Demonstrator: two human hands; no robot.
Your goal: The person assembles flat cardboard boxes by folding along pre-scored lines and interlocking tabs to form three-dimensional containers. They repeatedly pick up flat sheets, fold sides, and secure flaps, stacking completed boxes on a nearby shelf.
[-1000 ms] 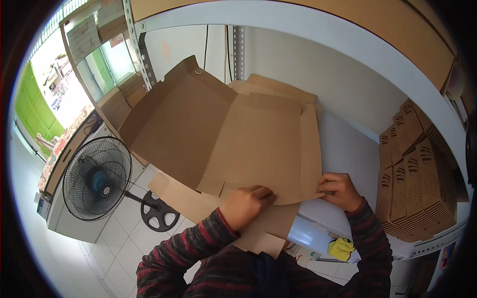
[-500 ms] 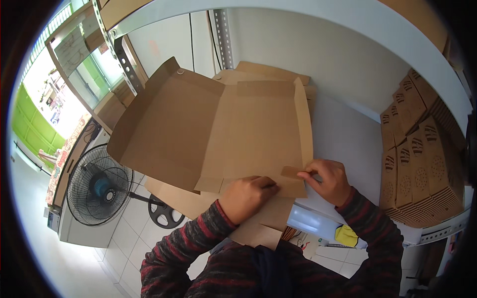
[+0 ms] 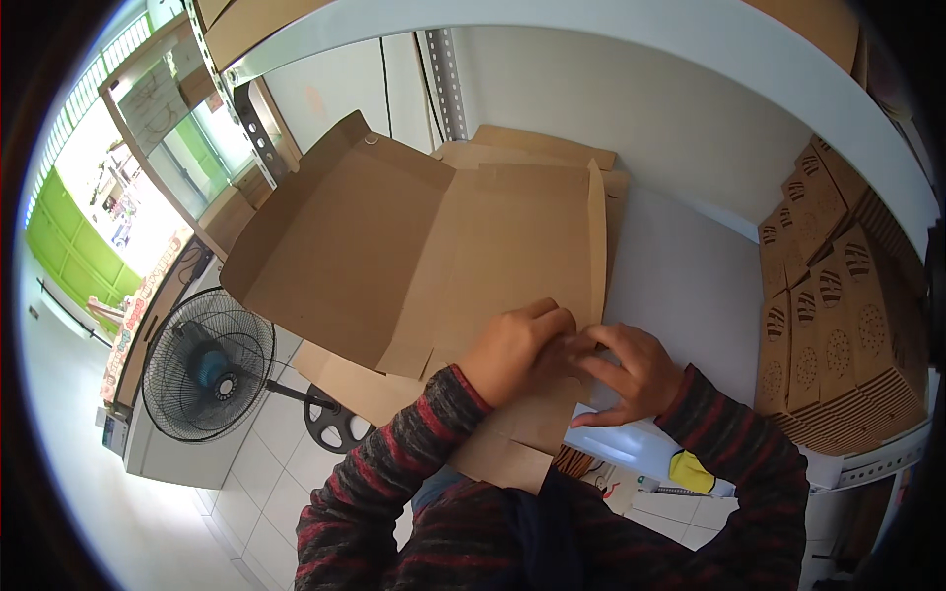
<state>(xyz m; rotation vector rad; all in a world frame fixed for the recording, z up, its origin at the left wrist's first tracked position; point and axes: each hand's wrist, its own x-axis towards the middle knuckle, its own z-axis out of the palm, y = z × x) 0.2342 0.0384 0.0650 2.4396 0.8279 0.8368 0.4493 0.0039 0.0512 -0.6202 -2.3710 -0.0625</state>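
Observation:
A brown cardboard box [image 3: 512, 227], part folded, lies in front of me with its lid panel [image 3: 345, 236] tilted up on the left. My left hand [image 3: 522, 350] is closed at the near right corner of the box, its fingertips bent against the flap. Meeting it from the right, my right hand [image 3: 631, 369] has its fingers bent in on the same corner, with one digit sticking out below. Both hands hide the corner flaps. Under the box lie more flat cardboard sheets [image 3: 507, 448], which overhang the near edge.
Stacks of folded brown boxes [image 3: 828, 335] stand at the right on the white shelf surface [image 3: 680, 295]. A black fan [image 3: 209, 345] stands at the left. A shelf beam [image 3: 591, 22] crosses overhead. A yellow cloth [image 3: 692, 471] hangs below the shelf edge.
My left hand has moved right and slightly away from me to the corner. My right hand has moved in close beside it, and the corner flap it pinched is now hidden. The view has shifted slightly.

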